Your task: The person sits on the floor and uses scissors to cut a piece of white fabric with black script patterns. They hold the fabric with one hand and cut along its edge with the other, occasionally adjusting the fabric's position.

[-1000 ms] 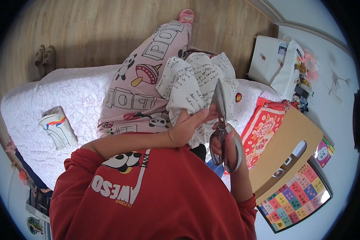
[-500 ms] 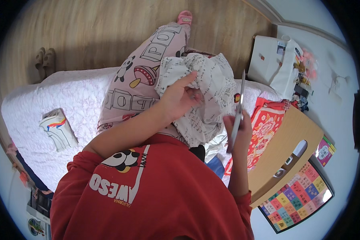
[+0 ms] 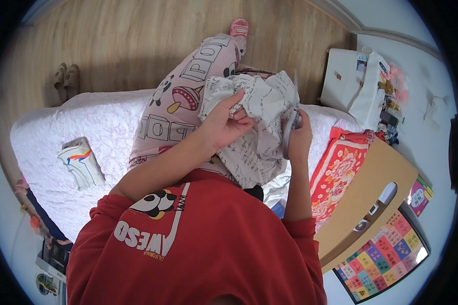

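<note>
A crumpled white cloth with dark printed lettering lies bunched over my lap. My left hand grips a fold of it near the top. My right hand holds a pair of grey scissors, with the blades pointing up along the cloth's right edge. I sit on a bed in a red top and pink patterned trousers. Whether the blades are cutting into the cloth is hidden.
A white quilted bed spreads to the left with a folded white cloth with rainbow stripes on it. A red floral cloth lies at my right. Beyond it are a tan board, a colourful grid chart and a white bag.
The scissors moved from low at my right side up against the cloth's right edge. My left hand shifted up and took a new grip on the cloth.
</note>
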Demonstrator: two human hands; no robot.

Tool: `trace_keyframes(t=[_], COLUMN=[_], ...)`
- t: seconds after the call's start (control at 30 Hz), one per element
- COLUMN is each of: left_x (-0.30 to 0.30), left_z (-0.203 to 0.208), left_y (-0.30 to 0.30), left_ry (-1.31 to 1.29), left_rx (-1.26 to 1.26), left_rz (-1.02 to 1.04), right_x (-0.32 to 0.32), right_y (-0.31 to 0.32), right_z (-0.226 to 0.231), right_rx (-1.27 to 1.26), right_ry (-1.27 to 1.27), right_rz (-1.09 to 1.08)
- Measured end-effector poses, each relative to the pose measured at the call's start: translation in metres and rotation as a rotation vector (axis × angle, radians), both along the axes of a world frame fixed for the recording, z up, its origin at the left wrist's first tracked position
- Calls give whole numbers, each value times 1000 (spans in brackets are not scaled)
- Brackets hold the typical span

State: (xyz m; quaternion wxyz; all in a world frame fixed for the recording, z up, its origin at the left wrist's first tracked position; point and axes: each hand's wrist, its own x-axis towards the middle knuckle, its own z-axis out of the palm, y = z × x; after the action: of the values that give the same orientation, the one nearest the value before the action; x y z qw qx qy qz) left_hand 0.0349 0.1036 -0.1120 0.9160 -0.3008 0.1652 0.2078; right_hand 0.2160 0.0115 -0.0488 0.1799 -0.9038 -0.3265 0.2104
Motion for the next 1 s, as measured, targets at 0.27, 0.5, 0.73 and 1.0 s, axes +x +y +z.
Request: trace_keyframes(t=[0.27, 0.5, 0.73, 1.0], left_x=[6, 20, 33, 35], left_z=[80, 99, 116, 108], left_y=[6, -30, -38, -36], left_ry=[428, 300, 294, 313], left_rx=[268, 308, 389, 488], left_rz=[-254, -181, -109, -77], right_x=[40, 20, -56, -53], right_y=[-53, -127, -126, -109], right_z=[109, 132, 106, 113], right_rx=[384, 370, 410, 254], right_ry=[-69, 290, 1256, 1095], right_rz=[-247, -166, -192, -33])
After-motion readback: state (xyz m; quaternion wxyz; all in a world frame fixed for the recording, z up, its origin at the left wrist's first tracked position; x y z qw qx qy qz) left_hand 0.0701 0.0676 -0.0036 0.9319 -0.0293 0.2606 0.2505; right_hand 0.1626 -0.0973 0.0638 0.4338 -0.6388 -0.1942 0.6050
